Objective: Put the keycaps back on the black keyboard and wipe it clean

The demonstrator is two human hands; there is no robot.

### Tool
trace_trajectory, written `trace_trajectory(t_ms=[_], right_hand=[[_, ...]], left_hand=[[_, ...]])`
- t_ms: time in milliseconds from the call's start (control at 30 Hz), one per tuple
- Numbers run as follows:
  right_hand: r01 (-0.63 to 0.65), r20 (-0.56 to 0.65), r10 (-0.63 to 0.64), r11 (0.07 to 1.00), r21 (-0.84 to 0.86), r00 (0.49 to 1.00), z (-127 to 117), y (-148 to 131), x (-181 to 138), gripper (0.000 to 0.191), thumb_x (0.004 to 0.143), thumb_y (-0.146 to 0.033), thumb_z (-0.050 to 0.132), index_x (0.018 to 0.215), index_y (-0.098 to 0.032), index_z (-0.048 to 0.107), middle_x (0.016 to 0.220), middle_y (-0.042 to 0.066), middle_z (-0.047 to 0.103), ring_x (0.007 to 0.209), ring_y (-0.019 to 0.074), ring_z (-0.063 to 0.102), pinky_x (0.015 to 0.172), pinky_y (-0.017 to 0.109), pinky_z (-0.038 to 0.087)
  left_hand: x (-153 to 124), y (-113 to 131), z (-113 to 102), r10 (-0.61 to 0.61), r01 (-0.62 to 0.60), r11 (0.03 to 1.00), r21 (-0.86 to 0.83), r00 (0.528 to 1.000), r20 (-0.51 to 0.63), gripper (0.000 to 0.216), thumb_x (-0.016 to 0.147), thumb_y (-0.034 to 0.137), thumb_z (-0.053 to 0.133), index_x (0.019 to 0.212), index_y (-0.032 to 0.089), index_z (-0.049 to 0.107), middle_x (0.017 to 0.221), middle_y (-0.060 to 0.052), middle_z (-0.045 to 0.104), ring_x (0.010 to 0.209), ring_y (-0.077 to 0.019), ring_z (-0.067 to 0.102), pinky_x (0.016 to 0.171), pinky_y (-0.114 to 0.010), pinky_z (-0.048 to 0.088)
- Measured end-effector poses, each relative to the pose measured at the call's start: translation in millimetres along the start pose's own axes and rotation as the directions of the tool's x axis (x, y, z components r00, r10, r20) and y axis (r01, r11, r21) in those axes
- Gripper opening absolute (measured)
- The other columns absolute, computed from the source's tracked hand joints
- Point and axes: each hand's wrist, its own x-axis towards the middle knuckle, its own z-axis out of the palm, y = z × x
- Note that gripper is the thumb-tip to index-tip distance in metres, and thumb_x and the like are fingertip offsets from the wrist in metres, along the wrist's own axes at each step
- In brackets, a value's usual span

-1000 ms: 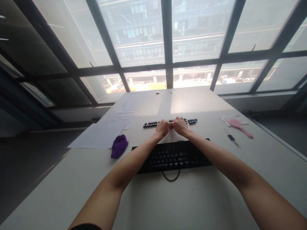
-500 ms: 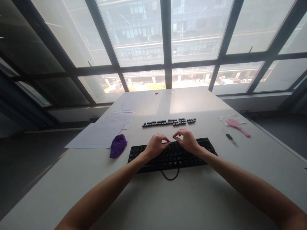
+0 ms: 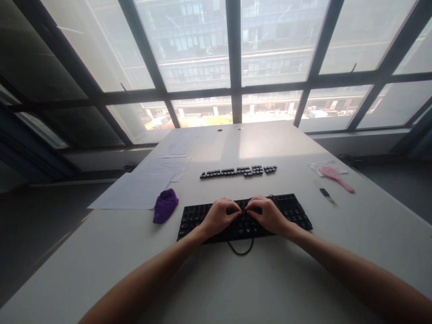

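A black keyboard (image 3: 286, 209) lies in front of me, its cable looping out at the near edge. Over its middle, my left hand (image 3: 221, 216) is closed in a pinch; whatever is between its fingertips is too small to make out. My right hand (image 3: 266, 213) pinches a small dark keycap just beside the left fingertips, low over the keys. The two hands hide the keys beneath them. Beyond the keyboard, loose black keycaps (image 3: 222, 173) stand in rows on the white table.
Left of the keyboard sits a crumpled purple cloth (image 3: 165, 205), with paper sheets (image 3: 131, 191) behind it. On the right lie a pink hairbrush (image 3: 335, 177), a clear plastic bag (image 3: 315, 167) and a small dark-handled tool (image 3: 325, 192). Windows rise behind the white table (image 3: 263, 144).
Both hands have come down and nearer to me, from above the keyboard's far edge to its middle keys. The keycap in my right fingers came down with them.
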Motion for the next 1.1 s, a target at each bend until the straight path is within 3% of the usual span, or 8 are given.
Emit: trace_trajectory(t_ms=[533,1100], right_hand=[[0.083,0.009,-0.083,0.996,-0.027,0.997,0.8,-2.8,-2.0,0.013,0.086,-0.009,0.066,0.087,-0.021,0.071,0.09,0.005,0.071,0.089,0.022,0.064,0.086,0.04,0.051],[0.124,0.031,-0.122,0.988,-0.089,0.992,0.5,-7.0,-2.8,0.014,0.087,-0.008,0.062,0.085,-0.021,0.066,0.089,0.006,0.067,0.089,0.0219,0.061,0.084,0.038,0.05]], left_hand=[[-5.4,0.0,4.3,0.07,-0.071,0.997,-0.006,0.996,-0.061,0.007,0.084,0.014,0.071,0.082,0.021,0.073,0.088,-0.002,0.076,0.087,-0.0185,0.068,0.087,-0.034,0.051],[-8.0,-1.6,6.9,0.117,-0.114,0.992,0.058,0.992,-0.044,0.011,0.083,0.011,0.07,0.078,0.02,0.071,0.089,-0.001,0.073,0.088,-0.0169,0.064,0.09,-0.034,0.049]])
